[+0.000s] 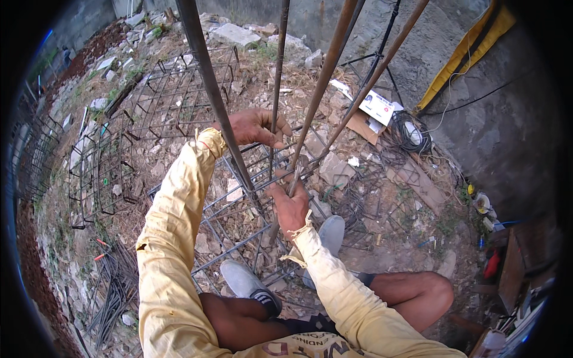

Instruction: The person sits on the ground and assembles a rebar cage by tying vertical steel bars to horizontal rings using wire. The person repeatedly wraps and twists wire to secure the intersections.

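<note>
Several upright steel reinforcing bars (206, 65) rise from a flat grid of tied bars (230, 206) low in front of me. My left hand (253, 127) reaches past the thick left bar, its fingers curled around a thinner upright bar (279, 65). Closer to me, my right hand (290, 209) is closed on a dark metal hand tool (275, 231) that looks like pincers. The tool's upper end sits among the crossing bars beside another upright bar (322, 71). My fingers partly hide its grip, and any tie wire is too small to make out.
Bent-bar cages (173, 98) lie on rubble at the left, with a bundle of thin rods (110, 292) nearer. My shoes (245, 278) rest by the grid. Right are a cardboard box (377, 107), coiled cable (412, 134), a plank (421, 182) and a concrete wall (495, 119).
</note>
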The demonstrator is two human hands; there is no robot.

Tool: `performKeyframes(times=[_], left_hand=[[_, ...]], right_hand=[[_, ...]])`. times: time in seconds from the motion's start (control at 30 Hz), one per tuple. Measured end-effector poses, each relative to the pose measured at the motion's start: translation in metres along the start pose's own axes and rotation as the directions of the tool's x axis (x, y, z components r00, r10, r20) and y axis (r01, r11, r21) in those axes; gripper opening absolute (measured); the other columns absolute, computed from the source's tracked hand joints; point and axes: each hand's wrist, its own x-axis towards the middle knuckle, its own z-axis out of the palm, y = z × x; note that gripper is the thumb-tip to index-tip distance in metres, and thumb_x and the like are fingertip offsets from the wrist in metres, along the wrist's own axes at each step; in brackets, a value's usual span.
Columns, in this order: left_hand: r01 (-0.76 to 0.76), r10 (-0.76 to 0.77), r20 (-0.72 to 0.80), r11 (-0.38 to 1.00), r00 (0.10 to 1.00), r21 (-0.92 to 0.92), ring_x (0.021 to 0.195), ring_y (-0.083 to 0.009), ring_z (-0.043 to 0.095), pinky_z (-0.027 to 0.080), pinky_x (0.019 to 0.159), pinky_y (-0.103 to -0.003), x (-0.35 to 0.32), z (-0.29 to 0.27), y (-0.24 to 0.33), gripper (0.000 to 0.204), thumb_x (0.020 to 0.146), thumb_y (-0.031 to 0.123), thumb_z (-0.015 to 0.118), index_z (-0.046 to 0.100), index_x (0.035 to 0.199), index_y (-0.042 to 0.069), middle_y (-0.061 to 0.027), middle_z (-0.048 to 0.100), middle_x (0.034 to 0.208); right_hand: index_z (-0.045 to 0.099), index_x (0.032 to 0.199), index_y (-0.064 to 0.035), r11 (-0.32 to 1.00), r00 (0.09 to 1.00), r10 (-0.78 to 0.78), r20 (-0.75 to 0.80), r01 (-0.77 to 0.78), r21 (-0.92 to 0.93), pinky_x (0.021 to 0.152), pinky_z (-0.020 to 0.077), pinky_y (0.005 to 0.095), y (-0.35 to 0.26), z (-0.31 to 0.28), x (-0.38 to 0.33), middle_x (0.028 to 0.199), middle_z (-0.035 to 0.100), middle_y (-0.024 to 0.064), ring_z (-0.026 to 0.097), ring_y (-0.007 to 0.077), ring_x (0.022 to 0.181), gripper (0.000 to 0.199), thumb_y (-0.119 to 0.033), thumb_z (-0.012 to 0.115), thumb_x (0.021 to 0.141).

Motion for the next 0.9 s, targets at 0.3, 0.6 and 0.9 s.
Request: performKeyframes(times=[0.3, 0.6, 0.9], left_hand=[[0.192, -0.183, -0.057, 0.943, 0.981, 0.270, 0.092, -0.0184, 0.058, 0.048, 0.080, -0.035, -0.011, 0.005, 0.023, 0.072, 0.077, 0.036, 0.081, 0.049, 0.134, 0.007, -0.0082, 0.060, 0.098], [0.412, -0.412, -0.013, 0.911, 0.911, 0.013, 0.070, -0.0117, 0.064, 0.053, 0.059, -0.024, -0.011, 0.009, 0.013, 0.047, 0.083, 0.017, 0.074, 0.050, 0.121, 0.005, -0.0038, 0.067, 0.083], [0.354, -0.355, 0.030, 0.917, 0.934, -0.185, 0.073, -0.0118, 0.066, 0.056, 0.064, -0.026, -0.012, 0.009, -0.018, 0.023, 0.092, 0.016, 0.063, 0.053, 0.110, 0.006, -0.0031, 0.067, 0.081]], right_hand=[[0.058, 0.119, -0.0022, 1.000, 1.000, -0.022, -0.006, 0.022, 0.006, 0.061, 0.0458, 0.0256, 0.003, 0.000, 0.000, 0.077, 0.064, 0.0044, 0.059, 0.0114, 0.064, 0.033, -0.011, 0.066, 0.088], [0.060, 0.111, 0.0005, 1.000, 1.000, -0.021, -0.022, 0.021, -0.015, 0.068, 0.0476, 0.0270, 0.009, -0.013, 0.007, 0.077, 0.064, 0.0060, 0.062, 0.0140, 0.072, 0.029, -0.012, 0.067, 0.086], [0.061, 0.108, 0.0009, 0.999, 1.000, 0.000, 0.002, 0.000, -0.044, 0.067, 0.0467, 0.0280, -0.004, -0.020, 0.008, 0.079, 0.067, 0.0076, 0.060, 0.0135, 0.071, 0.027, -0.014, 0.067, 0.086]])
